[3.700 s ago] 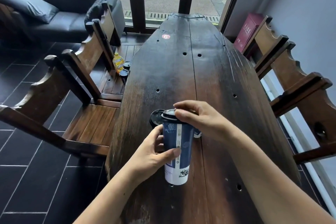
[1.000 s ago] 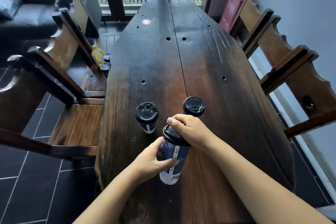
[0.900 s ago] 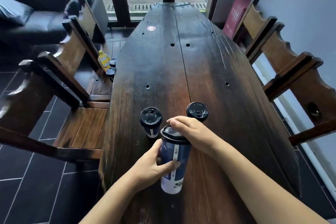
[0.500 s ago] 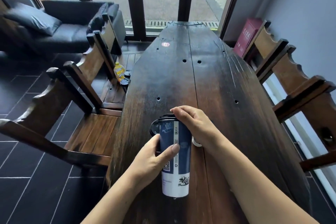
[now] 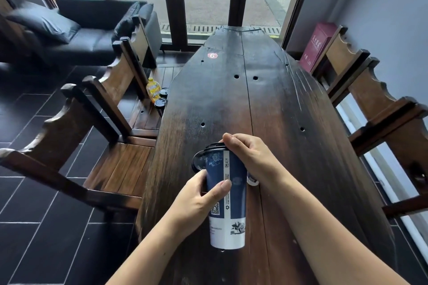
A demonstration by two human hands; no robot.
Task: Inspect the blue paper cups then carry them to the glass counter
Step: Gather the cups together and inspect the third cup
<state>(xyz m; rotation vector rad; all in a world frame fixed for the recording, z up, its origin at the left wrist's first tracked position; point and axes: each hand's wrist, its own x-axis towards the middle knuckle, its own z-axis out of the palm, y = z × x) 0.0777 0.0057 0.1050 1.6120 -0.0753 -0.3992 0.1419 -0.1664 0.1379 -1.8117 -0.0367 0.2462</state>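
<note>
Two hands: both hold one cup above the table.
Table: long dark wooden plank table (image 5: 243, 104), flanked by carved wooden chairs (image 5: 111, 104).
Held cup: tall blue-and-white paper cup with black lid (image 5: 225, 194), lifted and tilted away from the person.
Left hand (image 5: 196, 203): wrapped round the cup's middle.
Right hand (image 5: 252, 157): closed over the lid end.
Other cups: black lid (image 5: 198, 161) and white cup base (image 5: 252, 178) peek out behind, mostly hidden.

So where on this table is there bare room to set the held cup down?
The wooden table is bare from the hands up to the round red sticker, and right of the right hand. It is crowded only behind the held cup, where other cups stand.
</note>
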